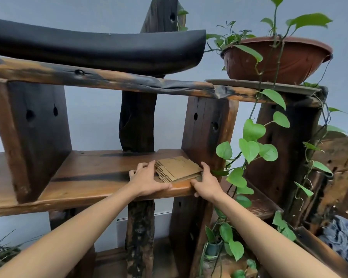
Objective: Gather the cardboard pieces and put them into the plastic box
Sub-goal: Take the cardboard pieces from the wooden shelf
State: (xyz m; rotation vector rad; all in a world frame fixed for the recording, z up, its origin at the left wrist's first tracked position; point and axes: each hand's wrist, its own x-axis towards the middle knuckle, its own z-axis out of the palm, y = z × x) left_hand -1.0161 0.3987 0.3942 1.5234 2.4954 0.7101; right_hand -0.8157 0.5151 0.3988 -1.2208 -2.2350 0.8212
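A stack of flat brown cardboard pieces (178, 168) lies on the middle wooden shelf (92, 175), close to its front edge and beside a dark upright post. My left hand (147, 178) presses against the stack's left side, fingers spread on the shelf. My right hand (204, 181) cups the stack's right front corner, thumb along the front edge. The stack rests on the shelf between both hands. No plastic box is in view.
A dark upright post (207, 129) stands right behind the stack. Trailing green vines (249, 147) hang just right of my right hand from a brown pot (279, 59) on the top board. A black curved piece (96, 49) lies on the upper shelf.
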